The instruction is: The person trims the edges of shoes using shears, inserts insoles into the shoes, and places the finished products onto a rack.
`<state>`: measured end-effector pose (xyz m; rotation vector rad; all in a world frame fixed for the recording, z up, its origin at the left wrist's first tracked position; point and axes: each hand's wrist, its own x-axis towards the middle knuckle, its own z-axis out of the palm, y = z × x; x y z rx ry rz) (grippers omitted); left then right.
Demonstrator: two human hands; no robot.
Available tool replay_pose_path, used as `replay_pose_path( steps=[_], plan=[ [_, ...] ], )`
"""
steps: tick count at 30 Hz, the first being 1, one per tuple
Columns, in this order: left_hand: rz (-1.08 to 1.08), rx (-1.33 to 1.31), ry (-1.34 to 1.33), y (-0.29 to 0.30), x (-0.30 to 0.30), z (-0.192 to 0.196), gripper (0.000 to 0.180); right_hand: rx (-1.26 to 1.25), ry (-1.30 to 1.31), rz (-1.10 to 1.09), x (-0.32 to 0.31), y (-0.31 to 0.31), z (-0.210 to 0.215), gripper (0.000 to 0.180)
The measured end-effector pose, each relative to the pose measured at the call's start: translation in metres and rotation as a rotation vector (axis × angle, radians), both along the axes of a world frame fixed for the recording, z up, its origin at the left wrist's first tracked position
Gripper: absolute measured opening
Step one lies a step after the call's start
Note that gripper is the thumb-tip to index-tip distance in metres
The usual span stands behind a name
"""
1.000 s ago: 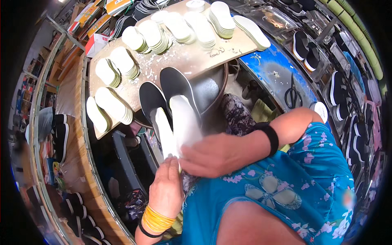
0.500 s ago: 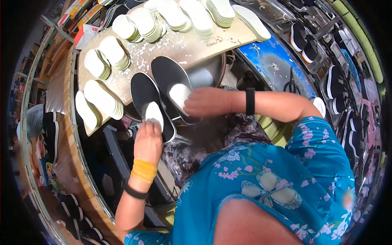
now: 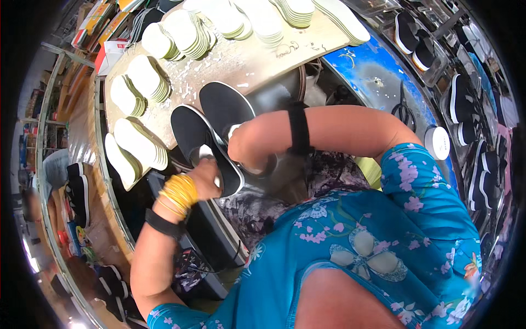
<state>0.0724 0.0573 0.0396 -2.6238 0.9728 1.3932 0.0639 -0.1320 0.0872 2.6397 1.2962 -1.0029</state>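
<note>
Two black slip-on shoes with white edging lie side by side, toes pointing away from me: a left shoe and a right shoe. A white insole is partly inside the left shoe, and my left hand is closed on it at the shoe's opening. My right hand is curled into the opening of the right shoe, closed on another white insole; only a sliver of this one shows. The fingertips of both hands are mostly hidden inside the shoes.
Beyond the shoes, a worn board holds several stacks of pale insoles and white scraps. Black scissors and a round white lid lie on the blue surface at right. Racks of black shoes stand farther right.
Both insoles have gone deeper into the shoes. My right hand has moved left and curled into its shoe; my left hand has bent inward, its wrist lower. The shoes have shifted slightly toward me.
</note>
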Motion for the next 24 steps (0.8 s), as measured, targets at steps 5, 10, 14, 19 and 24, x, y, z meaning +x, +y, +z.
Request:
replay_pose_path(
  steps=[5, 10, 14, 19, 24],
  plan=[
    [-0.058, 0.229, -0.689, -0.021, -0.033, -0.009, 0.059, 0.372, -0.555, -0.137, -0.025, 0.009, -0.075, 0.026],
    [0.441, -0.412, -0.203, 0.001, -0.009, 0.008, 0.06, 0.401, -0.223, -0.118, -0.008, -0.012, -0.047, 0.035],
    [0.925, -0.483, -0.069, -0.026, -0.01, 0.023, 0.052, 0.808, -0.155, -0.292, -0.009, -0.038, 0.017, 0.032],
    [0.791, -0.861, -0.62, -0.006, -0.015, -0.008, 0.03, 0.949, -0.346, -0.55, -0.008, -0.053, 0.046, 0.032],
    [1.039, -0.94, -0.415, 0.063, 0.002, 0.075, 0.029, 0.858, -0.333, -0.693, -0.005, -0.085, 0.049, 0.031]
  ],
)
